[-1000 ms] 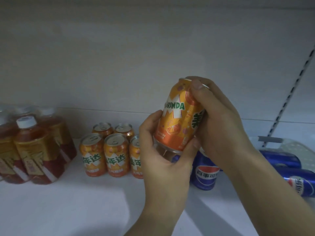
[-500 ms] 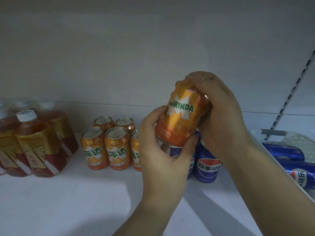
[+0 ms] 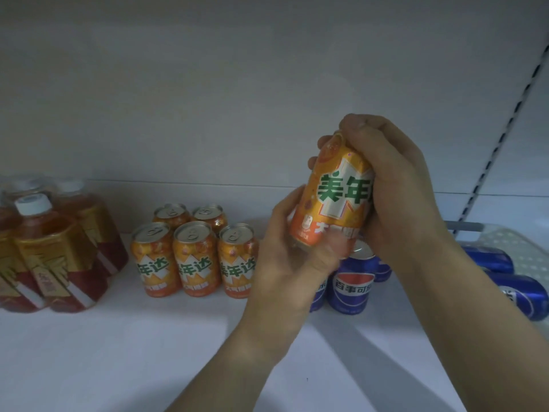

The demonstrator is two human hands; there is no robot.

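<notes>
The right hand (image 3: 395, 185) clamps the orange can (image 3: 332, 203) at its top and the left hand (image 3: 285, 263) cups its base, holding it aloft, nearly upright (top tipped slightly right). The standing orange cans (image 3: 193, 257) sit leftward on the shelf (image 3: 118, 352), nearer the left hand.

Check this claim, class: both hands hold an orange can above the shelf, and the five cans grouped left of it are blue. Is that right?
No: the head view shows the five grouped cans are orange, not blue. The left hand and right hand do hold the orange can above the shelf.
</notes>
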